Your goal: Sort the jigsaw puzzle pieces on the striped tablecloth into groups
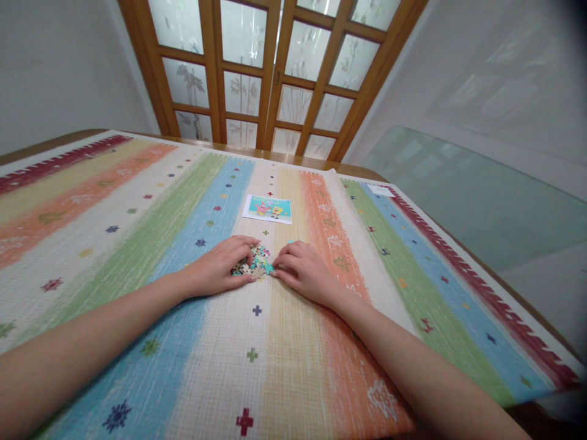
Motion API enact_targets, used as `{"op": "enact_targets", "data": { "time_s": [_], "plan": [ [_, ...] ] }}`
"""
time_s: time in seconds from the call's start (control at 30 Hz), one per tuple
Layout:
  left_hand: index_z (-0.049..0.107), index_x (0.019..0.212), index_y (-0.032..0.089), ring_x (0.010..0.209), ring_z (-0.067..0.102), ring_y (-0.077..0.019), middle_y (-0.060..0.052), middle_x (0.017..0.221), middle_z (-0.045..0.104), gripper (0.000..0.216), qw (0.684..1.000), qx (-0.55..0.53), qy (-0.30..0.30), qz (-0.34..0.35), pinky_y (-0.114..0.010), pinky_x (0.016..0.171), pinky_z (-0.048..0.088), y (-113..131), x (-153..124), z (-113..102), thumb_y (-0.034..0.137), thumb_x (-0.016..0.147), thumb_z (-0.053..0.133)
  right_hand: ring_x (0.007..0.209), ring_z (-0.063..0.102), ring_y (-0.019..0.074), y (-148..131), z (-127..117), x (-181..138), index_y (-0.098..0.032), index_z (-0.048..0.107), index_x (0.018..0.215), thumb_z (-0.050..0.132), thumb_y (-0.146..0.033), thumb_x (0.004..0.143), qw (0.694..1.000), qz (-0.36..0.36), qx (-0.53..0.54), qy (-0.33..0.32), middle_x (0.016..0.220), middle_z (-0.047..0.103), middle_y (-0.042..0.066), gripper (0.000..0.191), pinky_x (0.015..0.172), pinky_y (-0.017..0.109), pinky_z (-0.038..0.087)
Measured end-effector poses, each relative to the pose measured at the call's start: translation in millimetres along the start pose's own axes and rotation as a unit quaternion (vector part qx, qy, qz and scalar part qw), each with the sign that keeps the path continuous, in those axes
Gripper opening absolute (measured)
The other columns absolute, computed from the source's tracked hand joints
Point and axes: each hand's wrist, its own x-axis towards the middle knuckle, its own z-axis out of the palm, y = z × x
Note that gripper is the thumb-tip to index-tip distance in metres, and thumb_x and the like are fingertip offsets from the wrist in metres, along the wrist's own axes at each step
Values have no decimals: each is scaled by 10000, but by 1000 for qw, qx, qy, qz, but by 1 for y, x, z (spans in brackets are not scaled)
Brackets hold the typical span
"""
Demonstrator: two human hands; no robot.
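Fingers bent, the left hand [229,263] and right hand [302,269] flank piled puzzle pieces [258,269] on the cloth [224,373]; from here I can't tell whether any is pinched. Sorting seems in hand, calling next for light fingertips.

Cloth [224,379] is spread over the tabletop [293,159], whose rim shows past it at the far side. Pile of puzzle pieces [259,264] sits on the cloth, between the two hands: left hand [227,260] at its left edge, right hand [303,270] at its right. Picture card [270,209] lies on the cloth behind the pile, near it but apart. Paper slip [380,190] is well off to the right, by the cloth's far right corner. Doors [273,79] behind the tabletop, wall [59,67] to their left. Panel [468,189] right of the tabletop; can't tell from here if they touch.
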Motion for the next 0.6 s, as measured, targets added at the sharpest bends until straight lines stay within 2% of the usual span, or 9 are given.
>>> {"op": "enact_targets", "data": {
  "time_s": [0.27, 0.43, 0.6],
  "plan": [
    [555, 971, 206, 1352, 475, -288, -139, 1402, 557, 191, 1000, -9, 6, 3, -474, 1114, 411, 0, 0, 0, 375, 934, 635, 977, 592, 221, 0, 0, 1, -211, 697, 960, 715, -269, 924, 1000, 17, 8, 9, 977, 697, 49, 70, 870, 375, 389],
    [539, 974, 209, 1357, 468, -286, -141, 1405, 549, 198, 1000, -1, 2, 6, -475, 1111, 414, -2, 0, 1, 385, 947, 625, 939, 598, 206, 1, 1, 1, -202, 689, 867, 764, -242, 881, 996, 30, 74, 30, 925, 695, 37, 86, 863, 357, 420],
    [542, 973, 209, 1355, 472, -289, -139, 1408, 541, 200, 1000, -4, -1, 3, -474, 1109, 417, -2, -1, 1, 381, 940, 639, 966, 592, 219, 13, -8, 1, -219, 702, 868, 741, -235, 895, 993, 43, 70, 79, 940, 692, 43, 50, 889, 374, 424]
  ]
}}
